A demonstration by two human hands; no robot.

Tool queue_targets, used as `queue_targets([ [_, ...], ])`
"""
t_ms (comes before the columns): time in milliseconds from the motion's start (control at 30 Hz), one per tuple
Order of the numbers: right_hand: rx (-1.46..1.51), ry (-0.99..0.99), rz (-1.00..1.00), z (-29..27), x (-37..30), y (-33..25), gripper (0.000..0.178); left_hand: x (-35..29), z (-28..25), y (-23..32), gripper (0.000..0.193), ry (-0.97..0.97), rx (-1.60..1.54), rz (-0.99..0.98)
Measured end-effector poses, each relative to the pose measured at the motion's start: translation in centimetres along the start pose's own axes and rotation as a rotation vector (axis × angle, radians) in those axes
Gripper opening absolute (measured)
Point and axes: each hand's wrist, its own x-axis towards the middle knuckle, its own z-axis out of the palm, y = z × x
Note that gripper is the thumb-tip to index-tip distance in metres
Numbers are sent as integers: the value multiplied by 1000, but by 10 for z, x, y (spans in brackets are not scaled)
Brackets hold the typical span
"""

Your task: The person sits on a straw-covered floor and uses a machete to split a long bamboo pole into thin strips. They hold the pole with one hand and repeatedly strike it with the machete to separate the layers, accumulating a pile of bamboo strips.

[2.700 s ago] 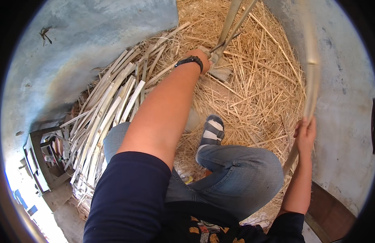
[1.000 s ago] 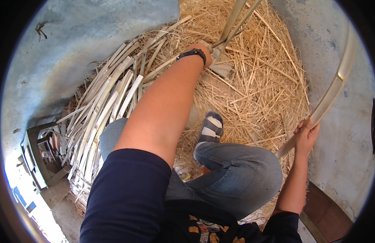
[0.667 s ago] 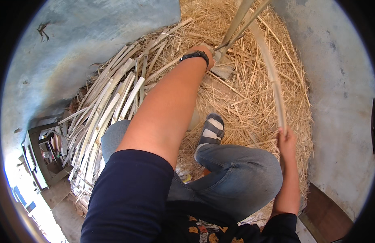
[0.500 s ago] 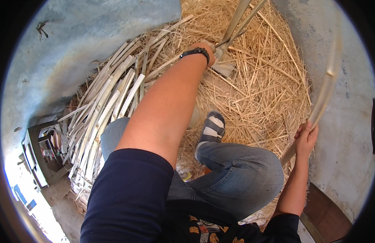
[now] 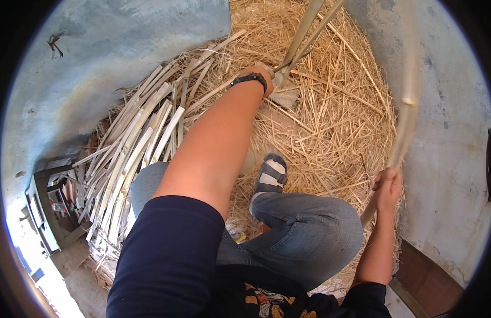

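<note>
Down on the straw-strewn floor [image 5: 330, 124], seen from the head camera, a person sits with one denim knee [image 5: 314, 228] bent and a strapped sandal [image 5: 271, 174] in the litter. The left arm reaches far forward, a black band [image 5: 249, 79] at its wrist. The left hand [image 5: 264, 76] is at the lower end of two pale strips [image 5: 302, 33] that spread apart as they run up and away; a thin dark tool [image 5: 308, 53] crosses them just beside it. The fingers are mostly hidden, so I can't tell how they close, or on what. A pale block [image 5: 284, 99] lies just below.

Over to the right, the right hand [image 5: 388, 185] is wrapped tightly around a long pale pole [image 5: 408, 108]. It rises, its upper part blurred, in front of the grey wall [image 5: 447, 143]; its lower end passes behind the knee. On the left, a heap of split lengths [image 5: 137, 135] lies against the bluish wall [image 5: 129, 53], near a dark frame [image 5: 49, 209].
</note>
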Motion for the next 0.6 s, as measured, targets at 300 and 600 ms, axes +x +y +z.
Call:
queue_targets([
  [300,-583,-343,161,35,-35,83,26,6,7,7,42,38,-6,-28],
  [600,193,115,-74,5,14,3,31,9,18,-2,44,59,-91,-42],
])
